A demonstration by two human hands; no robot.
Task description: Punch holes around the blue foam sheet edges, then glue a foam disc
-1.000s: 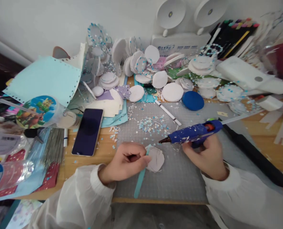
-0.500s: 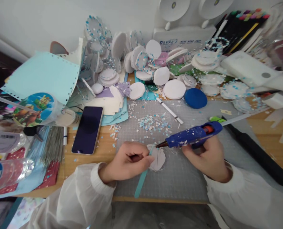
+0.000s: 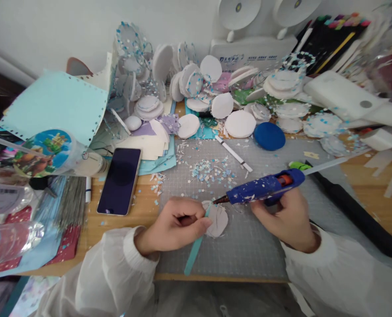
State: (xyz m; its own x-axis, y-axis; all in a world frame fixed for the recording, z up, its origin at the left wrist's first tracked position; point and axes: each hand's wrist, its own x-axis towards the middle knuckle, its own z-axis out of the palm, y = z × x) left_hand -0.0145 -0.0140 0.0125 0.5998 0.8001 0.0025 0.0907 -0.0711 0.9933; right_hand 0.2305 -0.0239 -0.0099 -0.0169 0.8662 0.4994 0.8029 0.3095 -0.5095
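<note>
Between the thumb and fingers of my left hand (image 3: pixel 179 224) is a narrow teal paper strip (image 3: pixel 193 256), slanting down toward the mat's front edge. Under its upper part lies a white round disc (image 3: pixel 218 221) with thin lines across it. My right hand (image 3: pixel 286 220) is wrapped round a blue hot glue gun (image 3: pixel 260 188), which points left. Its dark nozzle tip is at the top end of the strip, above the disc's upper edge; whether they touch I cannot tell. A clear glue stick (image 3: pixel 334 163) sticks out of the gun's back.
Small blue and white confetti pieces (image 3: pixel 211 170) lie on the grey cutting mat (image 3: pixel 249 259). A white pen (image 3: pixel 234 153), a blue disc (image 3: pixel 269 136) and many white discs are behind. A phone (image 3: pixel 120 181) and plastic cup (image 3: pixel 47 152) stand left; a black tool (image 3: pixel 361 215) lies right.
Almost nothing differs. The whole view has shifted slightly, while both hands, the strip and the glue gun keep the same places relative to the disc.
</note>
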